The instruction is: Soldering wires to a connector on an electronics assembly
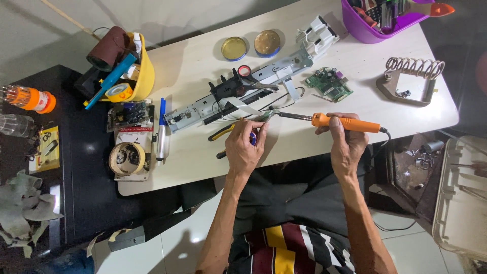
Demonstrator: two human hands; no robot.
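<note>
Table (385,86) fills the upper frame, a long printer assembly (253,83) lying across its centre, a green board (328,84) and coiled stand (412,81) to the right. At centre, right hand (347,144) grips an orange iron (340,122); left hand (244,148) pinches a small part (265,116) at its tip.

Soldering iron (335,122): glossy orange plastic handle, dull dark metal shaft. Table (355,89): smooth matt off-white laminate. Long printer part (253,83) far of the hands: grey-white plastic with bare metal rail and black plastic. Circuit board (328,84): green, matt. Coil stand (413,76) at right: shiny metal wire spring. Two round tins (251,45) far: brassy glossy metal lids. Bin (362,28) far right: glossy purple plastic. Helmet (143,71) at left: yellow plastic. Rags (23,208) near left: crumpled grey cloth
</note>
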